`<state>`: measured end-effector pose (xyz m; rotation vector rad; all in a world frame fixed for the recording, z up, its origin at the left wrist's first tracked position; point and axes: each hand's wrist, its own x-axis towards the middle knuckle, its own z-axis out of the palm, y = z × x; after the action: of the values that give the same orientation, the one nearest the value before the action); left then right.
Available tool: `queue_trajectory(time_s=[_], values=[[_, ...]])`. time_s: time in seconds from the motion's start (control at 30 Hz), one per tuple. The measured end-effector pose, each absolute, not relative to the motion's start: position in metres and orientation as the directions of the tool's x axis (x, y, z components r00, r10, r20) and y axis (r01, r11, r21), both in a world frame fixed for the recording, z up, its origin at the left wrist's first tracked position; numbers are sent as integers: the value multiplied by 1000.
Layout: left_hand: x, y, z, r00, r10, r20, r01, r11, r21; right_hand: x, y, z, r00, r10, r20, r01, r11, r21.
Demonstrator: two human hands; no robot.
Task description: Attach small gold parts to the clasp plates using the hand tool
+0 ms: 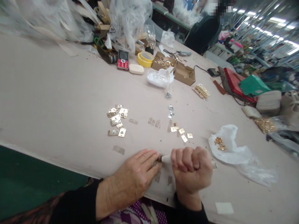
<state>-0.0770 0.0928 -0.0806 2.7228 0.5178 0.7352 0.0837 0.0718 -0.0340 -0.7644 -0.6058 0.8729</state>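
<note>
My right hand (192, 169) is wrapped in a fist around a white-handled tool (166, 159), which points left. At the tool's dark metal tip, the fingers of my left hand (137, 174) are pressed together; anything between them is hidden. Up and to the left lies a loose pile of gold metal plates (115, 119), some with round fittings. Several small gold plates (184, 137) lie just beyond my right hand, with silvery discs (170, 111) behind them. To the right, a white plastic bag (230, 155) holds small gold pieces (220, 144).
Toward the back of the table (77, 84) are a red phone (122, 59), yellow tape (145, 59), a white bar (136, 69) and cardboard boxes (184, 74) of metal parts. Plastic bags (130, 21) crowd the back left. A red case (238, 85) lies at the right.
</note>
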Motion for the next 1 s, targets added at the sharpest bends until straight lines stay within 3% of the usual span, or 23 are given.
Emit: queue_trajectory(time_s=[0.1, 0.3, 0.5, 0.6, 0.73, 0.8, 1.0], values=[[-78, 93, -77, 810, 406, 423, 273, -900, 341, 83, 70, -31, 464, 866, 187, -429, 404, -808], [-79, 94, -79, 815, 379, 439, 257, -915, 312, 102, 68, -38, 571, 814, 110, -471, 435, -767], [-80, 91, -80, 811, 397, 429, 265, -904, 336, 86, 67, -35, 509, 840, 189, -376, 414, -829], [-80, 91, -80, 810, 401, 427, 260, -899, 351, 73, 65, -33, 458, 849, 264, -248, 407, -879], [-80, 92, -79, 823, 409, 394, 253, -885, 392, 64, 60, -39, 314, 872, 377, 107, 361, -926], [-81, 93, -76, 828, 416, 376, 246, -872, 423, 66, 59, -40, 274, 880, 388, 192, 345, -919], [-87, 91, -69, 759, 486, 434, 236, -826, 513, 83, 59, -23, 433, 827, 358, 4, 395, -918]])
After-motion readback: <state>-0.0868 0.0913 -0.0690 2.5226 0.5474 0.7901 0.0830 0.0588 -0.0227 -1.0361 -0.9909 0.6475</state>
